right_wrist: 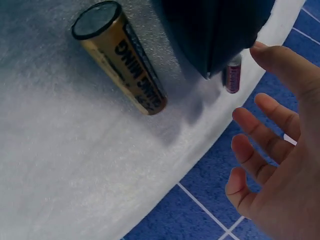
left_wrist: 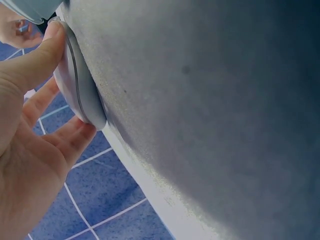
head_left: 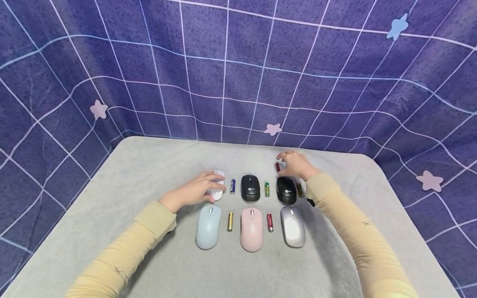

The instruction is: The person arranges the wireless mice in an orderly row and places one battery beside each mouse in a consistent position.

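At the left of the back row, my left hand grips a white computer mouse. In the left wrist view, its thumb presses one end of the mouse and fingertips hold the other. My right hand is over the back right, thumb and fingers spread around a dark red battery. The right wrist view shows the hand with its fingers apart and the battery lying beyond the thumb. Just in front of that hand sits a black mouse, with a gold battery beside it.
Another black mouse stands between a blue battery and a green battery. Nearer lie a light blue mouse, gold battery, pink mouse, red battery and silver mouse. A blue curtain hangs behind the table.
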`<state>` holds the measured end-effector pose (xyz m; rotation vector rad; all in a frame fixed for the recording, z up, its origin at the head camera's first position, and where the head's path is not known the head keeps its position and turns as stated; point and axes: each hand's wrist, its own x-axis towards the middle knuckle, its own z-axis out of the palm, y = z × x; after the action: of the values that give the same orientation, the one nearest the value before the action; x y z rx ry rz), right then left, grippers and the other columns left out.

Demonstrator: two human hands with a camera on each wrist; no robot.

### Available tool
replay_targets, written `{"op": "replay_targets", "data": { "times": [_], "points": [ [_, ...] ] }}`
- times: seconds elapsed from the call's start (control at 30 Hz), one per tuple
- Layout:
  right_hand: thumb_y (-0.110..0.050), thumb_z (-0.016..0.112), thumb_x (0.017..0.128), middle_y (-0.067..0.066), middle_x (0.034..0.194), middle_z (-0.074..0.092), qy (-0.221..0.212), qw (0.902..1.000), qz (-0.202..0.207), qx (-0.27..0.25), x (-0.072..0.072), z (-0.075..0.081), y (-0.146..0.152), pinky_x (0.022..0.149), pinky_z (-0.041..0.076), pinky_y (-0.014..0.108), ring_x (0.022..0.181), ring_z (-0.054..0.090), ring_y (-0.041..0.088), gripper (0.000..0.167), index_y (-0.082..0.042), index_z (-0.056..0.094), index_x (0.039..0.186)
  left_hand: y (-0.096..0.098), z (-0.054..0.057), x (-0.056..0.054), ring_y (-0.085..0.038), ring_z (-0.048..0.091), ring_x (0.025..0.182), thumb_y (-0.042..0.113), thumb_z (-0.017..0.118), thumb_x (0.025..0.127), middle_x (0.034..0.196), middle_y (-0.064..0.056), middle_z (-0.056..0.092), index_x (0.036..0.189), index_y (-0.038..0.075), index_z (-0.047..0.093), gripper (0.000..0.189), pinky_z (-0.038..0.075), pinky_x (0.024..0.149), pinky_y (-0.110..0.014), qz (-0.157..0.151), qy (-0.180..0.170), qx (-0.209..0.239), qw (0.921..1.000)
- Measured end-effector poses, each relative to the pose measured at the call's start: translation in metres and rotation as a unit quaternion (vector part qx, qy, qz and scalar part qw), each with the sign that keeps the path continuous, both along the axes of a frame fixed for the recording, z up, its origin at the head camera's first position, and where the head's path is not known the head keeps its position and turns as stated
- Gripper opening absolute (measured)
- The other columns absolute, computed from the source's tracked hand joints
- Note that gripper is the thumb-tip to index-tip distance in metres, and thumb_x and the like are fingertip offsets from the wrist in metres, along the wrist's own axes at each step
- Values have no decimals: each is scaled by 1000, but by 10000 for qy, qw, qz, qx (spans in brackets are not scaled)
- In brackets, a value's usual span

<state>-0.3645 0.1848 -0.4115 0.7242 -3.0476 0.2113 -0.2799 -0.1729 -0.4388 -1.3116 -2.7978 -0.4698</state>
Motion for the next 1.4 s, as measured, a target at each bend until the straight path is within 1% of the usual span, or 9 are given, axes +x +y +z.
{"op": "replay_targets", "data": {
  "times": [0.13, 0.23, 0.4, 0.67, 0.83, 1.07, 1.23, 1.4],
  "points": [
    [-33, 81, 69, 12, 109, 63, -136, 9999, -64, 28, -1, -4, -1, 83, 46, 57, 103, 57, 31, 57, -10, 62, 118, 1, -2, -1, -44, 35, 132, 21, 77, 72, 138, -16, 50, 119, 13, 65, 49, 26, 111, -57, -14, 65, -45, 10000],
    [-33, 80, 70, 13, 111, 62, -152, 9998, -75, 110, -3, -6, -1, 82, 46, 58, 105, 56, 32, 57, -11, 62, 119, 2, -1, -1, -44, 36, 131, 21, 78, 71, 137, -16, 50, 118, 13, 66, 49, 26, 111, -57, -33, 77, 5, 10000],
    [-32, 80, 69, 12, 108, 63, -190, 9997, -64, 128, -6, -8, -1, 81, 46, 57, 103, 57, 32, 56, -10, 61, 118, 2, 0, 0, -45, 37, 130, 20, 78, 71, 136, -17, 51, 118, 12, 66, 49, 27, 110, -58, -62, 132, 45, 9999],
    [-29, 80, 68, 7, 100, 66, -263, 9997, 16, -5, -13, -12, -1, 80, 48, 57, 100, 59, 28, 50, -12, 63, 113, 1, 2, 1, -45, 35, 131, 19, 78, 72, 138, -17, 49, 120, 11, 65, 51, 26, 110, -58, -9, 34, 35, 10000],
    [-28, 80, 69, 8, 103, 65, -289, 9996, 53, -11, -15, -14, -3, 81, 48, 58, 102, 58, 29, 48, -10, 65, 111, 1, 3, 1, -44, 35, 132, 21, 77, 73, 139, -16, 49, 120, 12, 65, 50, 26, 111, -56, -3, -13, 1, 10000],
    [-27, 80, 70, 11, 107, 65, -300, 9995, 87, -13, -16, -15, -5, 82, 49, 58, 106, 58, 33, 47, -9, 66, 111, -1, 1, 1, -45, 35, 132, 21, 77, 73, 139, -16, 49, 121, 12, 64, 50, 26, 111, -57, 3, 32, -34, 10000],
    [-28, 80, 69, 10, 104, 66, -282, 9995, 105, 46, -16, -15, -5, 81, 49, 57, 103, 59, 32, 48, -9, 66, 110, -1, 1, 0, -44, 34, 133, 21, 77, 73, 140, -15, 48, 121, 13, 64, 50, 25, 112, -56, 37, -83, -19, 10000],
    [-28, 80, 70, 9, 102, 66, -235, 9995, 190, 77, -16, -15, -4, 81, 49, 58, 102, 59, 31, 46, -8, 66, 109, 0, 0, -1, -42, 33, 134, 22, 77, 74, 140, -14, 48, 121, 14, 65, 49, 25, 112, -55, 63, -91, -49, 9999]
  ]
}}
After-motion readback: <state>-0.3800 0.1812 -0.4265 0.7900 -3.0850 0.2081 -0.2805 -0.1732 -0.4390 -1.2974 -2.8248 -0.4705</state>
